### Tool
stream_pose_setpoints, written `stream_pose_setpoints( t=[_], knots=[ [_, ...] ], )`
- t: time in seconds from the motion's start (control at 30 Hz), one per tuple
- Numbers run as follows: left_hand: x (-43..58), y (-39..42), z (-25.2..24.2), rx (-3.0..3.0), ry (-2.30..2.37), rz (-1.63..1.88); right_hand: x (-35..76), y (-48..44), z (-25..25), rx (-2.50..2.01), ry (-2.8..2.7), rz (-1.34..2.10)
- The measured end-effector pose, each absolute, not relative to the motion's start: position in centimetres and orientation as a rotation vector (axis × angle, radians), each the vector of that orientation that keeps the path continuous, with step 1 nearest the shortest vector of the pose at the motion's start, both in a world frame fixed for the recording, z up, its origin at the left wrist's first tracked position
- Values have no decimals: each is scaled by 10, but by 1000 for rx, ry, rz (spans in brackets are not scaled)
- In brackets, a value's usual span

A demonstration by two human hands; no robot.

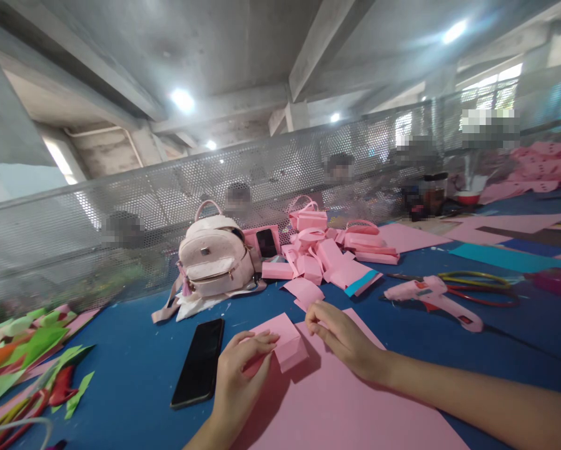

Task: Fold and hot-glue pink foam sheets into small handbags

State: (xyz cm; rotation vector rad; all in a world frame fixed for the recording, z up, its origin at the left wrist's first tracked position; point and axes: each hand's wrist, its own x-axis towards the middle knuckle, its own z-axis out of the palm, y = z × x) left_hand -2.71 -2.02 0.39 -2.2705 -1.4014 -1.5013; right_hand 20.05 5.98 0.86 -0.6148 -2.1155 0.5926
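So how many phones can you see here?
2: one phone lies on the blue table beside the left hand; the other is just right of the backpack. More may be hidden.

Blue table [135, 350]: large pink sheet [346, 415] in front, black phone [198, 362] left of it, glue gun [437, 301] right. Behind: pale backpack [217, 259], pink paper pieces [334, 253]. Green scraps [41, 340] far left.
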Motion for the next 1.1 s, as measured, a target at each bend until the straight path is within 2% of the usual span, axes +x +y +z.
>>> stream_pose_setpoints(
  t=[0.57,1.1],
  knots=[
    [-27,-20,5,-2271,-1385,-1485,200,62,9,-676,-2070,732],
    [-28,-20,2,-2281,-1431,-1503,202,61,8,-624,-2057,682]
  ],
)
